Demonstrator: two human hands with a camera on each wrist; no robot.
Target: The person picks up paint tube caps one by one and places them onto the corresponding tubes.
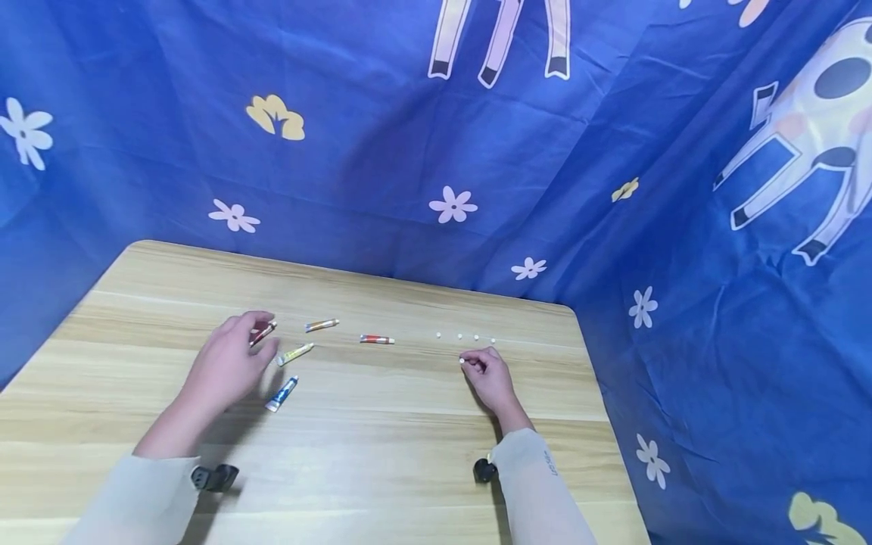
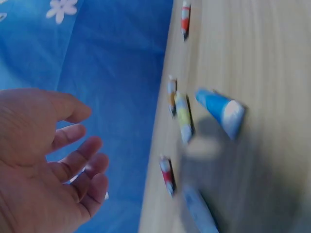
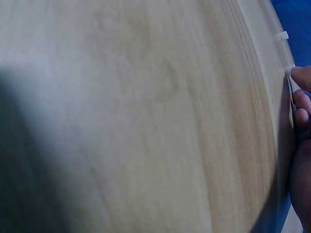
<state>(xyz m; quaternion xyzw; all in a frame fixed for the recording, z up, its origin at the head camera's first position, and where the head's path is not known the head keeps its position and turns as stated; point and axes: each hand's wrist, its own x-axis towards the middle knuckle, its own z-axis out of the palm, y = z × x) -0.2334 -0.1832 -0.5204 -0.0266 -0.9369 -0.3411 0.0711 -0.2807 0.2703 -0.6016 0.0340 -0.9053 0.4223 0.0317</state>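
My left hand (image 1: 235,356) is above the table with fingers loosely bent, beside a dark red paint tube (image 1: 263,333). In the left wrist view that dark red tube (image 2: 166,175) lies on the table, apart from the fingers. Close by lie a yellow tube (image 1: 295,353), an ochre tube (image 1: 322,325) and a blue tube (image 1: 282,393). A blurred light-blue tube (image 2: 200,211) shows only in the left wrist view. My right hand (image 1: 489,376) pinches a small white piece (image 1: 462,360) between thumb and finger, low at the tabletop; its kind cannot be told.
A red tube (image 1: 377,339) lies mid-table. Several more small white pieces (image 1: 476,337) form a loose row beyond my right hand. Blue patterned cloth (image 1: 381,151) hangs behind and to the right of the wooden table (image 1: 381,469).
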